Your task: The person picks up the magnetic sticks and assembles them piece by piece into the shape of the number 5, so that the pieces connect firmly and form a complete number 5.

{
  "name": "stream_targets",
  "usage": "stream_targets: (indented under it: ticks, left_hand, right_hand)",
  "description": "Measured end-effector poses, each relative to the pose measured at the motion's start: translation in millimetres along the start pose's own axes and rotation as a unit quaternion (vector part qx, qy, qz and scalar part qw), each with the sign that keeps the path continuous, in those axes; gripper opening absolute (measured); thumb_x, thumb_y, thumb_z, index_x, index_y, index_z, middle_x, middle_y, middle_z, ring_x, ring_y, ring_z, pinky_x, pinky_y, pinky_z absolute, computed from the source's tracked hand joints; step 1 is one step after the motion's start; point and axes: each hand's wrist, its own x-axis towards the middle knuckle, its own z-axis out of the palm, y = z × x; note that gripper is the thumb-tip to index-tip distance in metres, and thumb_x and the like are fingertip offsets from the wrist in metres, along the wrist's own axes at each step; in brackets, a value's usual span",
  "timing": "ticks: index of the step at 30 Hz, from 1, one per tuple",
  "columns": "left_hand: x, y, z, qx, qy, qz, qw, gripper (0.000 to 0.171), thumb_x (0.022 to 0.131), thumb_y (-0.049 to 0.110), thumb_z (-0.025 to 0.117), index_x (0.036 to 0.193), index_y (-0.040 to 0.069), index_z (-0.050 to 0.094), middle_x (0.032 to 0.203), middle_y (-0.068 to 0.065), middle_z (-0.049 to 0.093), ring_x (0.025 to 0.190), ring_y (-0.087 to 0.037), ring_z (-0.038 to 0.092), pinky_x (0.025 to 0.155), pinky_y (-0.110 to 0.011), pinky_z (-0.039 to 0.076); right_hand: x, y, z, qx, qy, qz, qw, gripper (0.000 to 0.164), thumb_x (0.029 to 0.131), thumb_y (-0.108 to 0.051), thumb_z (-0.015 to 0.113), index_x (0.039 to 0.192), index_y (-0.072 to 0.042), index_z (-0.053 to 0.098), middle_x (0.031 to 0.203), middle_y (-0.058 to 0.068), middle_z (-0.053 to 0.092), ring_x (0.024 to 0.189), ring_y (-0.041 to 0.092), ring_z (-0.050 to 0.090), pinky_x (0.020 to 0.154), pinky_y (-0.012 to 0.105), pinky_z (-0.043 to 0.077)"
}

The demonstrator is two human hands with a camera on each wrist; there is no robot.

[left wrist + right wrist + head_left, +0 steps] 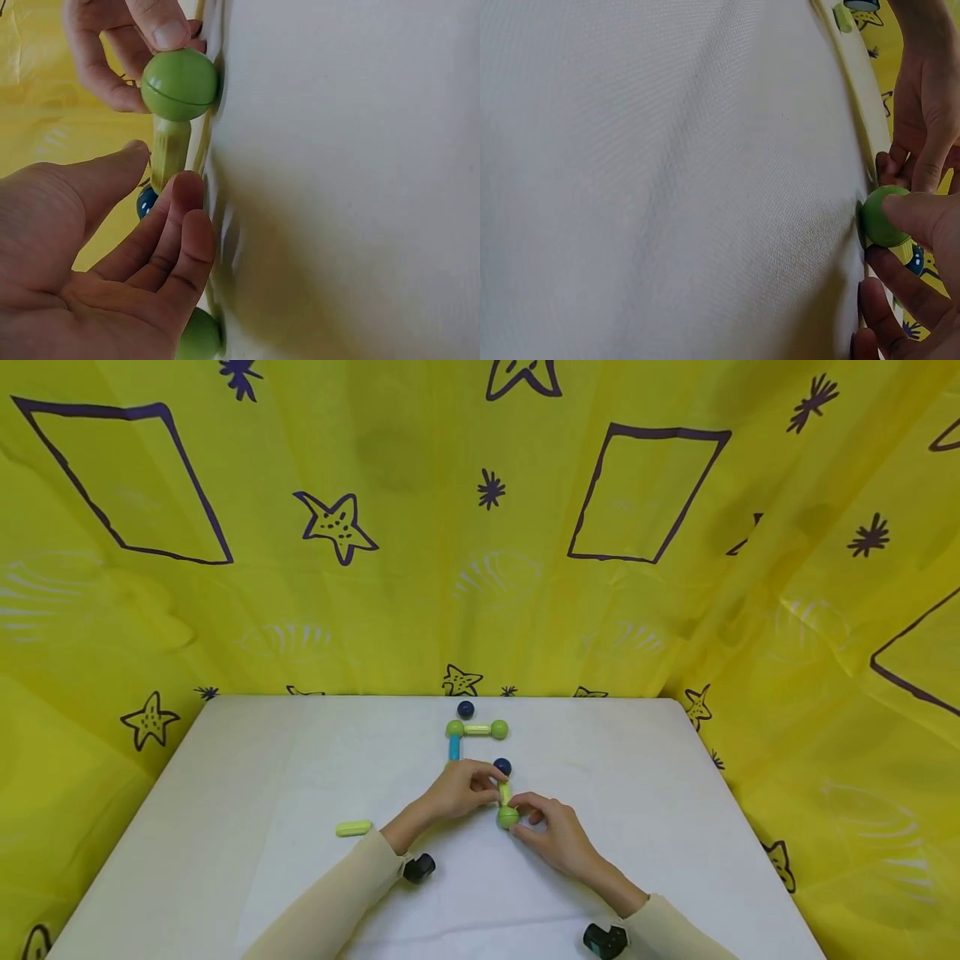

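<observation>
My left hand (461, 789) curls its thumb and fingers around a pale yellow-green rod (171, 150). One end of that rod meets a green ball (507, 817), which my right hand (558, 835) pinches between thumb and fingers. At the rod's far end sits a navy ball (502, 767), partly hidden by left fingers in the left wrist view. Beyond the left hand, a blue rod (454, 747) runs from a green ball (454, 728) towards me, its near end hidden. Another green ball (199, 335) shows partly below the left hand in the left wrist view.
From the far-left ball a yellow-green rod (477, 730) leads to another green ball (499, 729). A loose navy ball (466, 710) lies near the back edge. One loose yellow-green rod (353, 828) lies left of my left forearm. Yellow patterned curtain (420, 602) encloses the white table (637, 777).
</observation>
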Motion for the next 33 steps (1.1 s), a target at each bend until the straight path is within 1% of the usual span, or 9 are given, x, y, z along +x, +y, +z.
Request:
stream_targets:
  ticks: [4,7,11,15,17,23,28,33]
  left_hand:
    - [-6.1,2.2,-8.3,-0.012,0.009,-0.004,0.9999,0.023,0.094,0.006,0.074,0.117,0.005,0.073,0.095,-0.006,0.075,0.081,-0.012,0.068,0.072,-0.025,0.054]
    - [-11.7,2.4,-16.6,-0.024,0.016,-0.007,0.9996,0.024,0.095,0.005,0.072,0.119,0.004,0.072,0.095,-0.007,0.076,0.077,-0.017,0.071,0.068,-0.025,0.054]
    - [-22.1,-0.7,-29.3,-0.027,0.033,0.004,0.9991,0.024,0.095,0.005,0.072,0.119,0.003,0.072,0.091,-0.007,0.076,0.071,-0.021,0.071,0.064,-0.025,0.053]
    - [-37.6,-5.5,-44.0,-0.014,0.060,0.018,0.9980,0.025,0.095,0.009,0.073,0.119,0.004,0.072,0.090,-0.004,0.076,0.068,-0.013,0.067,0.061,-0.025,0.053]
    - [-46.7,-7.3,-51.9,-0.004,0.075,0.022,0.9969,0.026,0.094,0.010,0.074,0.119,0.004,0.072,0.090,-0.002,0.075,0.069,-0.009,0.066,0.062,-0.026,0.053]
    - [-71.9,-16.8,-73.6,0.032,0.116,0.024,0.9924,0.025,0.093,0.010,0.076,0.118,0.009,0.074,0.089,0.003,0.075,0.070,-0.008,0.065,0.064,-0.027,0.054]
    - [-87.1,-22.5,-85.3,0.045,0.132,0.017,0.9901,0.026,0.091,0.010,0.078,0.117,0.009,0.074,0.089,0.005,0.074,0.069,-0.008,0.064,0.062,-0.026,0.052]
    - [-98.2,-28.4,-90.7,0.055,0.140,0.015,0.9886,0.027,0.090,0.010,0.080,0.116,0.007,0.074,0.087,0.006,0.072,0.069,-0.008,0.063,0.061,-0.025,0.051]
  right_hand:
    - [0.0,0.7,-0.8,0.001,-0.005,-0.001,1.000,0.030,0.087,-0.011,0.082,0.114,-0.016,0.072,0.101,-0.003,0.075,0.082,0.013,0.062,0.078,0.033,0.050]
    - [0.1,1.8,-0.7,0.001,-0.008,-0.001,1.000,0.030,0.086,-0.010,0.083,0.114,-0.016,0.072,0.101,-0.003,0.075,0.082,0.014,0.062,0.078,0.033,0.050]
    - [0.2,2.6,-0.4,0.000,-0.011,0.005,1.000,0.030,0.086,-0.010,0.083,0.114,-0.017,0.072,0.101,-0.004,0.075,0.083,0.014,0.063,0.079,0.033,0.049]
    - [-0.1,2.7,-0.4,0.003,-0.013,0.013,1.000,0.031,0.086,-0.010,0.082,0.115,-0.017,0.073,0.101,-0.005,0.075,0.083,0.012,0.062,0.079,0.033,0.049]
    - [-0.3,2.3,-0.7,0.004,-0.013,0.012,1.000,0.031,0.086,-0.010,0.082,0.115,-0.017,0.073,0.102,-0.005,0.075,0.083,0.012,0.061,0.079,0.033,0.049]
    - [-0.1,1.3,-0.6,0.006,-0.007,0.003,1.000,0.031,0.086,-0.009,0.083,0.115,-0.016,0.072,0.101,-0.004,0.075,0.082,0.014,0.063,0.078,0.034,0.050]
    - [0.8,0.1,-1.6,0.004,-0.016,0.009,1.000,0.031,0.087,-0.010,0.082,0.115,-0.017,0.072,0.101,-0.004,0.075,0.083,0.015,0.063,0.078,0.034,0.051]
    - [1.1,0.8,-1.8,0.000,-0.020,0.012,1.000,0.032,0.087,-0.010,0.082,0.116,-0.017,0.072,0.101,-0.004,0.075,0.083,0.015,0.062,0.078,0.034,0.050]
